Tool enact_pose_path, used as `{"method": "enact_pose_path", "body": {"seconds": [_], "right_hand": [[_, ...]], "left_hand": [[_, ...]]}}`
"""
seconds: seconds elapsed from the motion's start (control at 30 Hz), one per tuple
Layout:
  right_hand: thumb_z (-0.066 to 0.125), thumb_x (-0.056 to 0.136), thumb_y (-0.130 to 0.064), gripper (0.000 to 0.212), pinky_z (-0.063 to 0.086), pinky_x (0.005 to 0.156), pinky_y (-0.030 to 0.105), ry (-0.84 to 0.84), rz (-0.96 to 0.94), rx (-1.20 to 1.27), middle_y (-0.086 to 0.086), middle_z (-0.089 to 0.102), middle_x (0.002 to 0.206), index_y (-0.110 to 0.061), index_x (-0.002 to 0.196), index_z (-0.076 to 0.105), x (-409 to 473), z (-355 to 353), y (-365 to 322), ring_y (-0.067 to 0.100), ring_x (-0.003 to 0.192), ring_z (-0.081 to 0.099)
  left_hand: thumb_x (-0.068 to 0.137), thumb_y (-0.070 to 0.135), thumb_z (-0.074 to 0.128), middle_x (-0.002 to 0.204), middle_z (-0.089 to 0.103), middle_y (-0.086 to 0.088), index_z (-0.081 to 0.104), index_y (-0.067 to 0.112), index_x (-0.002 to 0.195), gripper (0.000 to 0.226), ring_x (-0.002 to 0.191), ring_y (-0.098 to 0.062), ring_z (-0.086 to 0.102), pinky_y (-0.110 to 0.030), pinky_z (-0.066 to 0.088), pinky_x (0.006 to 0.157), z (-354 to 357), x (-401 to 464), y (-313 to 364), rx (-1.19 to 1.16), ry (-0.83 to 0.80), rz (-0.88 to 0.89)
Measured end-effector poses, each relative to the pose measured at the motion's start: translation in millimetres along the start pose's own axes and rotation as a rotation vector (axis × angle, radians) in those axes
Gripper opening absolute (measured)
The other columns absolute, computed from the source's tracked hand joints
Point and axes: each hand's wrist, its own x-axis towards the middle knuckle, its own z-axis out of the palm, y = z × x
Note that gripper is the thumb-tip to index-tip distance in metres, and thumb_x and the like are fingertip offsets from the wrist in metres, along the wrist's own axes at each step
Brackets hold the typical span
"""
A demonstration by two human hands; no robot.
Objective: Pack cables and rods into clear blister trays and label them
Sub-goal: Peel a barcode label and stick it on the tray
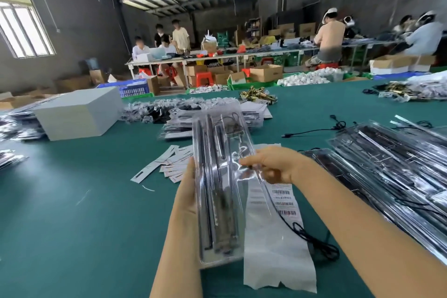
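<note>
A long clear blister tray (217, 201) with dark rods in its channels is held up over the green table (84, 213). My left hand (187, 191) grips its left edge. My right hand (268, 164) pinches the tray's right side near the middle. A black cable (312, 242) hangs from the tray's right side and coils on the table. Under the tray lies a white label backing strip (278, 249) with barcode labels (284, 202) on it.
Loose white paper cards (169, 162) lie left of the tray. Packed trays are stacked at right (391, 176) and beyond (208, 123). A white box (77, 113) sits at left. Loose black cables (314, 130), bagged parts and brass fittings (257, 94) lie farther back. People work at distant tables.
</note>
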Motion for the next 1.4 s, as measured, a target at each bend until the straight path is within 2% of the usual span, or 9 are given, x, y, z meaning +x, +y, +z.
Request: {"method": "enact_pose_path", "body": {"seconds": [0.13, 0.23, 0.37, 0.43, 0.53, 0.8, 0.93, 1.07, 1.4], "right_hand": [[0.065, 0.088, -0.012, 0.016, 0.026, 0.028, 0.013, -0.007, -0.132, 0.271, 0.012, 0.070, 0.076, 0.001, 0.095, 0.058, 2, -1, -24, 0.002, 0.029, 0.037], [0.063, 0.090, -0.011, 0.011, 0.027, 0.026, 0.015, 0.129, -0.301, 0.377, 0.014, 0.067, 0.072, -0.002, 0.093, 0.058, -2, 2, -55, 0.003, 0.028, 0.038], [0.062, 0.093, -0.020, 0.021, 0.024, 0.030, 0.014, 0.395, -0.480, 0.522, 0.018, 0.071, 0.087, -0.010, 0.111, 0.059, -5, -10, -91, 0.004, 0.032, 0.028], [0.062, 0.092, -0.023, 0.019, 0.028, 0.031, 0.016, 0.491, -0.525, 0.634, 0.022, 0.066, 0.104, -0.015, 0.109, 0.060, -9, -24, -97, 0.003, 0.035, 0.032], [0.062, 0.092, -0.025, 0.009, 0.029, 0.035, 0.014, 0.560, -0.560, 0.827, 0.006, 0.067, 0.097, -0.021, 0.099, 0.058, -19, -54, -95, 0.002, 0.038, 0.034], [0.058, 0.095, -0.026, 0.013, 0.023, 0.038, 0.013, 0.611, -0.481, 1.047, -0.007, 0.055, 0.056, -0.018, 0.085, 0.057, -33, -100, -45, 0.002, 0.033, 0.034], [0.060, 0.093, -0.026, 0.017, 0.028, 0.034, 0.014, 0.670, -0.285, 0.938, -0.004, 0.054, 0.065, -0.012, 0.085, 0.056, -13, -88, -4, 0.002, 0.031, 0.038], [0.058, 0.095, -0.026, 0.032, 0.031, 0.030, 0.012, 0.670, -0.147, 0.838, 0.000, 0.070, 0.086, -0.004, 0.118, 0.056, 15, -60, 29, 0.001, 0.033, 0.042], [0.061, 0.093, -0.015, 0.037, 0.042, 0.034, 0.018, 0.616, 0.031, 0.800, 0.012, 0.060, 0.072, 0.005, 0.122, 0.051, 44, -17, 63, 0.013, 0.047, 0.053]], "left_hand": [[0.096, 0.048, 0.023, 0.146, 0.037, -0.018, 0.025, -0.005, 0.145, 0.072, 0.118, -0.035, 0.051, -0.055, 0.009, 0.118, 7, 6, -9, 0.081, -0.074, 0.033], [0.098, 0.031, 0.047, 0.125, 0.057, -0.022, 0.041, -0.003, 0.133, 0.049, 0.103, -0.036, 0.062, -0.052, 0.034, 0.109, 34, 11, -19, -0.025, -0.108, -0.021], [0.084, 0.064, 0.043, 0.109, 0.066, -0.029, 0.065, -0.003, 0.112, 0.075, 0.106, -0.044, 0.062, -0.052, 0.039, 0.105, 59, 4, -28, 0.060, -0.205, -0.072], [0.086, 0.060, 0.051, 0.081, 0.071, -0.012, 0.071, 0.007, 0.103, 0.060, 0.076, -0.028, 0.068, -0.038, 0.052, 0.085, 62, -3, -23, 0.158, -0.313, -0.018], [0.076, 0.044, 0.076, 0.057, 0.052, 0.004, 0.072, 0.010, 0.100, 0.042, 0.043, -0.007, 0.045, -0.022, 0.042, 0.055, 51, -13, -1, 0.245, -0.344, 0.101], [0.084, 0.015, 0.057, 0.062, 0.052, 0.002, 0.075, 0.013, 0.097, 0.022, 0.042, -0.006, 0.038, -0.013, 0.032, 0.041, -23, -48, 61, 0.484, 0.078, 0.320], [0.086, 0.014, 0.067, 0.068, 0.065, 0.000, 0.075, 0.013, 0.084, 0.009, 0.050, -0.008, 0.046, -0.016, 0.040, 0.050, -38, -45, 61, 0.795, 0.424, 0.317], [0.085, 0.020, 0.070, 0.066, 0.068, 0.005, 0.074, 0.015, 0.079, 0.008, 0.051, -0.007, 0.045, -0.021, 0.037, 0.049, -53, -40, 56, 0.777, 0.731, 0.374], [0.093, 0.003, 0.054, 0.077, 0.072, -0.009, 0.066, 0.000, 0.091, 0.012, 0.047, -0.006, 0.052, -0.014, 0.039, 0.040, -46, -28, 54, 0.113, 0.660, 0.327]]}}
